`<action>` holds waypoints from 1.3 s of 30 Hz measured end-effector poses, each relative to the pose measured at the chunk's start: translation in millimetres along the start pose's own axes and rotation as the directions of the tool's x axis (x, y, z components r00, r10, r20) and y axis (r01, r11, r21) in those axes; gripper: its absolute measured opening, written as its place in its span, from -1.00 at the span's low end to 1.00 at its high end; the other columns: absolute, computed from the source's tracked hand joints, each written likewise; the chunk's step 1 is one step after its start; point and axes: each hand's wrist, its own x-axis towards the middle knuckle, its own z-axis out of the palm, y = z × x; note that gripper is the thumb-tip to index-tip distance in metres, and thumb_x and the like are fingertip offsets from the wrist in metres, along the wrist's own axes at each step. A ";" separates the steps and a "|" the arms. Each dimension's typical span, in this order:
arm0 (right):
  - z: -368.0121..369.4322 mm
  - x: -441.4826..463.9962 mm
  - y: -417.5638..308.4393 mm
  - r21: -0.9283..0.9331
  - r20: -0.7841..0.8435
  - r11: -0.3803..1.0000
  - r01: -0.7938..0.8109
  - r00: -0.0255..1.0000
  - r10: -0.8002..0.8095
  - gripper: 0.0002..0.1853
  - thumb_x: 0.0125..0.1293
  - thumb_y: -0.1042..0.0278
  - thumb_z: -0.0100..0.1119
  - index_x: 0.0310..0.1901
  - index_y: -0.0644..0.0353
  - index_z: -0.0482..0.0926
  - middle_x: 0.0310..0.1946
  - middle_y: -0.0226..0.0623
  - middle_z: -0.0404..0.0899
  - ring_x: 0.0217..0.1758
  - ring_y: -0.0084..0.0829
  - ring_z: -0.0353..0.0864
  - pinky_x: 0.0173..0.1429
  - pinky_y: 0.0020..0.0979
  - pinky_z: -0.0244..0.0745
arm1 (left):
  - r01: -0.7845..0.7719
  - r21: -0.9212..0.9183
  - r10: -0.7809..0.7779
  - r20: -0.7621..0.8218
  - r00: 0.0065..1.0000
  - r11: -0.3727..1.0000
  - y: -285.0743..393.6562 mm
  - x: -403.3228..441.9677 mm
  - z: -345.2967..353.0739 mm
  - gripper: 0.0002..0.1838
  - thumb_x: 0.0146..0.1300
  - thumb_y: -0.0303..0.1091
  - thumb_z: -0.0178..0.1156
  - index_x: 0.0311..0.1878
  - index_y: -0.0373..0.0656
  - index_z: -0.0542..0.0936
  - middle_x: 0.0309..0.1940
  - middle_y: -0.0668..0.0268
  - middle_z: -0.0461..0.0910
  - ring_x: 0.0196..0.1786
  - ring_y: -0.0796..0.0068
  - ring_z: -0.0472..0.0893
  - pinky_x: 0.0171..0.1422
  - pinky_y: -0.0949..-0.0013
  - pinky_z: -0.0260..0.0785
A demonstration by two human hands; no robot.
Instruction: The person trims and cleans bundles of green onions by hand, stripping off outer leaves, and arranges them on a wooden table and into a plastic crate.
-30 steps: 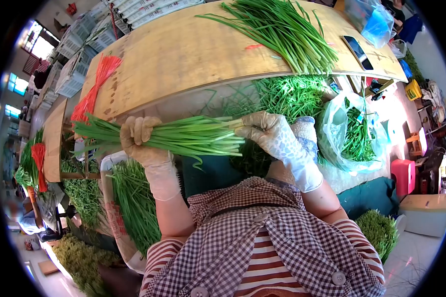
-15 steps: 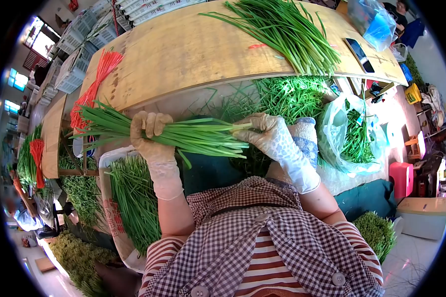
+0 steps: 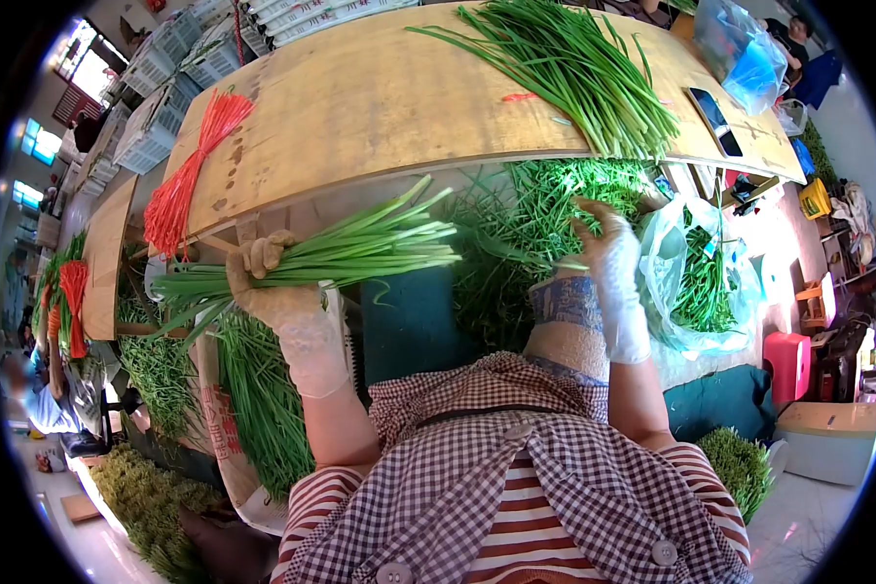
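Left hand (image 3: pixel 271 290), in a pale glove, is closed firmly around a bundle of green leaves (image 3: pixel 380 243). This bundle is in the air, between the checked apron (image 3: pixel 477 428) and the wooden table (image 3: pixel 341 112). Its light stalk ends point to the right, and its leaf tips come out on the left side of the fist. Right hand (image 3: pixel 611 245), also gloved, is well apart from the bundle. Its fingers are spread, and it is near a clear plastic bag (image 3: pixel 658 263) with more leaves inside. One pale stalk (image 3: pixel 571 264) is just beside this hand; I cannot tell whether the thumb touches it. On the table lies a larger pile of leaves (image 3: pixel 594 88), with a phone (image 3: pixel 714 122) to its right. At the left end, red strings (image 3: pixel 201 161) hang partly over the edge. Below the left wrist, a white tub (image 3: pixel 211 389) contains long leaves.
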 end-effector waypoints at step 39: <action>-0.3 7.4 -36.6 -0.164 0.209 0.944 0.287 0.945 -0.251 -0.74 0.33 0.38 0.14 -0.01 0.27 0.63 -0.23 -0.18 0.71 -0.21 -0.45 0.66 -0.04 -0.45 0.56 | 0.037 -0.286 -0.071 -0.106 0.992 0.957 6.8 7.5 -14.1 -0.70 0.21 -0.35 0.11 -0.63 -0.01 0.30 -0.74 0.53 0.30 -0.64 0.56 0.36 -0.22 0.41 0.40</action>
